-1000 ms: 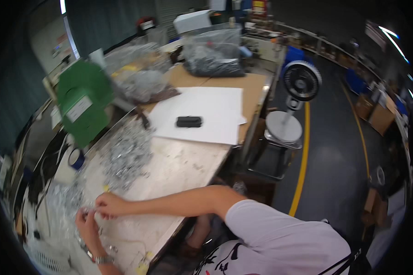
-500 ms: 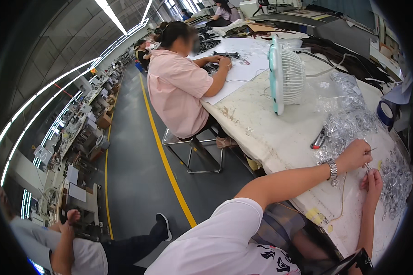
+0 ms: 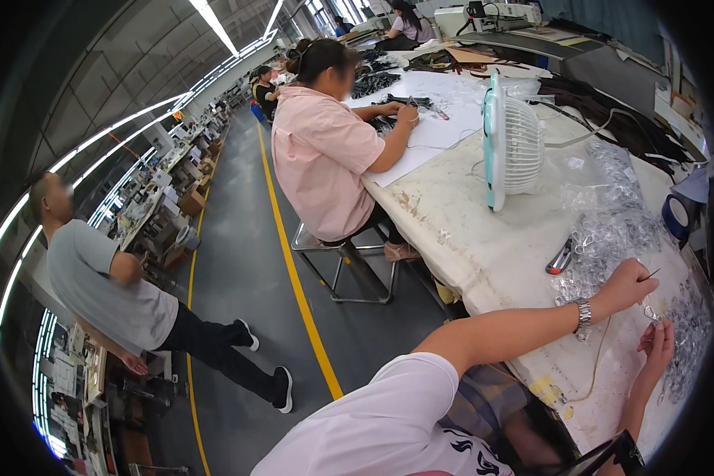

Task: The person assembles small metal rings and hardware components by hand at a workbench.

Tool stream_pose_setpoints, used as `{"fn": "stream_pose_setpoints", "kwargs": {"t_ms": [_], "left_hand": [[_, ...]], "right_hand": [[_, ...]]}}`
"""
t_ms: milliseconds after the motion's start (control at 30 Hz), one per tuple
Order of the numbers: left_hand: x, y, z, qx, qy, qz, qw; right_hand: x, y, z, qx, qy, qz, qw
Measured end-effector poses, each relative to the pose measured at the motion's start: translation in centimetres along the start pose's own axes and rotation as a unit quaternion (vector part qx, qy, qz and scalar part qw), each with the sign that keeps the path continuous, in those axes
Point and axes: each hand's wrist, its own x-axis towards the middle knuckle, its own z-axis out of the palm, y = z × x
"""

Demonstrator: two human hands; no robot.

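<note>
My left hand (image 3: 623, 287), with a metal-band watch (image 3: 584, 314) on its wrist, is closed round a thin dark pointed tool (image 3: 650, 275) whose tip sticks out past the fingers. Just below it, my right hand (image 3: 657, 346) pinches a small shiny metal clasp (image 3: 651, 312) at its fingertips. The clasp lies between the two hands, and its exact form is too small to make out. Beside the right hand spreads a pile of small silvery metal pieces (image 3: 690, 333). Further off lies a heap of metal hooks in clear plastic (image 3: 611, 226).
A red-and-black utility knife (image 3: 561, 258) and a white-and-green fan (image 3: 508, 147) are on the pale table (image 3: 452, 214). A roll of blue tape (image 3: 677, 213) is at the right edge. A seated co-worker in pink (image 3: 325, 159) works further along; another person (image 3: 111, 285) walks the aisle.
My hands have drawn slightly apart, and the metal clasp now shows between them. The person in the aisle has come upright into fuller view. The whole view has shifted a little.
</note>
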Motion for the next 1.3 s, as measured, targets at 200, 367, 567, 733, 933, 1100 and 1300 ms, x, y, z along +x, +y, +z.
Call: {"fn": "stream_pose_setpoints", "kwargs": {"t_ms": [200, 367, 567, 733, 933, 1100, 1300], "left_hand": [[-0.6, 0.2, 0.7, -0.048, -0.050, 0.037, 0.997], [-0.6, -0.2, 0.9, 0.010, -0.089, 0.147, 0.985], [-0.8, -0.3, 1.0, -0.009, -0.071, 0.081, 0.994], [-1.2, 1.0, 1.0, -0.060, -0.051, 0.001, 0.997], [-2.1, 2.7, 0.0, -0.180, -0.173, -0.116, 0.961], [-1.8, 1.9, 0.3, -0.137, -0.169, -0.107, 0.970], [-1.3, 1.5, 0.4, -0.153, -0.140, -0.112, 0.972]], "right_hand": [[0.3, -0.3, -0.4, 0.009, 0.023, 0.013, 1.000], [1.5, 1.5, -2.2, -0.003, -0.014, 0.022, 1.000], [1.3, 1.2, -1.8, -0.001, 0.001, 0.021, 1.000], [1.2, 0.4, -1.8, 0.000, -0.009, 0.012, 1.000], [2.5, 1.0, -3.5, -0.020, 0.045, 0.000, 0.999], [3.0, 1.6, -4.0, -0.040, 0.023, -0.036, 0.998], [2.9, 1.6, -4.2, -0.046, 0.010, -0.052, 0.998]]}}
